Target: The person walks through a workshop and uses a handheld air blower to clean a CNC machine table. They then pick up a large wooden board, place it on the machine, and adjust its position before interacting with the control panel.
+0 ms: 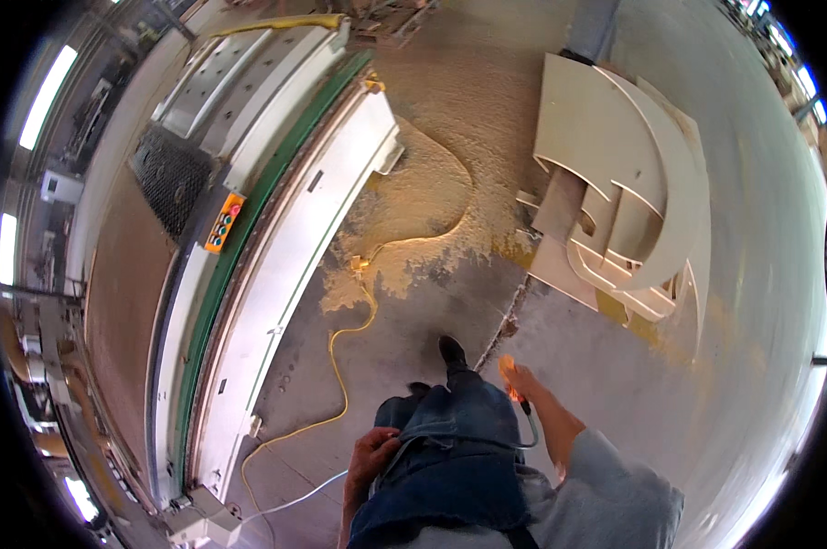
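Observation:
My right hand [529,382] is wrapped round an orange air blow gun [506,366], held out to the right of my legs. From its lower end a thin grey-blue hose [464,441] loops back across the front of my jeans. At my left thigh, the fingers of my left hand [374,452] are closed on that hose. A pale stretch of hose [308,493] runs from my left side toward the foot of the large machine [290,265].
Left of me stands the long white and green machine, with an orange button panel [224,222]. A yellow cord [340,371] snakes over the floor through spread sawdust [432,206]. Curved board offcuts [596,123] are piled at the right, beside a grey post [592,32].

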{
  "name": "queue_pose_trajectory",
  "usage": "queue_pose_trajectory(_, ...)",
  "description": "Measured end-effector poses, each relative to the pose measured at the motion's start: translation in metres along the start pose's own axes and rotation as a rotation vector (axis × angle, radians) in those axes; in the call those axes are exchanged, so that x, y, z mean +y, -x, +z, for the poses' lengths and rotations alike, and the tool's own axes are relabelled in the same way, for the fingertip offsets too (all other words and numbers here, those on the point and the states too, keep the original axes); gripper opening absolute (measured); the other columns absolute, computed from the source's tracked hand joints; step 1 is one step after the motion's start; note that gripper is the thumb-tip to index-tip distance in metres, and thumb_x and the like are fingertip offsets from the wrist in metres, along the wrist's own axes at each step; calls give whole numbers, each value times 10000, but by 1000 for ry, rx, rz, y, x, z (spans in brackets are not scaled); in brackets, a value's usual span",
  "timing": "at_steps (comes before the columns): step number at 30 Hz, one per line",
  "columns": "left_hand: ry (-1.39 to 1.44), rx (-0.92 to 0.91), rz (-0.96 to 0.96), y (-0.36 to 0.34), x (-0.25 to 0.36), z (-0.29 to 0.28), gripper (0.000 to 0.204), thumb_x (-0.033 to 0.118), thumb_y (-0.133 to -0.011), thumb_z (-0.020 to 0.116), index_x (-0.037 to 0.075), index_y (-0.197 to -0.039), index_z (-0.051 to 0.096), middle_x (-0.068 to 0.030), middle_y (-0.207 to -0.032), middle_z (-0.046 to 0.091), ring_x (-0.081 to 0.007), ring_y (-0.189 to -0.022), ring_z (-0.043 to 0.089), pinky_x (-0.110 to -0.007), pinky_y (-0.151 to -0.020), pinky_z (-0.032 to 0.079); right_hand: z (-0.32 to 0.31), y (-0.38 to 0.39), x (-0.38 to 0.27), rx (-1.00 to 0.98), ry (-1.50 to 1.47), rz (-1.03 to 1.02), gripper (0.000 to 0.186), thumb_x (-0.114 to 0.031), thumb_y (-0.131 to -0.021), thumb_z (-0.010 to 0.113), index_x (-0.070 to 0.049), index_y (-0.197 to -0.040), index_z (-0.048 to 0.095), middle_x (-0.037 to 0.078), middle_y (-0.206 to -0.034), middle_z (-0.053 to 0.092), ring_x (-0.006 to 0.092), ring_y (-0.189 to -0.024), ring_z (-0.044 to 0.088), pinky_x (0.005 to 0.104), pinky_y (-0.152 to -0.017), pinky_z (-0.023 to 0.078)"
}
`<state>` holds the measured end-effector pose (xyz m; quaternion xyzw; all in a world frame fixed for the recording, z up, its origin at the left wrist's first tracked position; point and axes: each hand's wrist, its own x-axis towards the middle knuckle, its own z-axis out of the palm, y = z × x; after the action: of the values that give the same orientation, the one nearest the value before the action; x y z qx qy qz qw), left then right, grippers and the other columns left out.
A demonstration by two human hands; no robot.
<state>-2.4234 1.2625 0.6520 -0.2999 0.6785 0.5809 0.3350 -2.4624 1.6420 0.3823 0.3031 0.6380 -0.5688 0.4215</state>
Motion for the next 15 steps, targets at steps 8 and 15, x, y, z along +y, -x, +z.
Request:
queue_pose_trajectory(8,-46,-85,133,-2,-67,31,254,140,-907,673,7,-1123,658,-40,-876,681,-129,-775,621,-276,-712,512,-49,49,25,12,-340,41,328,-350,-999,494,-29,-1030,549,132,-729,618,218,-561,615,373,-495,522)
queue_pose_trajectory(15,40,-129,119,38,-166,107,229,131,-894,693,23,-1095,672,-60,-852,672,-141,-753,613,-285,-665,498,-78,116,220,28,-568,153,411,-450,-993,513,-45,-1065,525,188,-820,645,261,-598,626,419,-549,562)
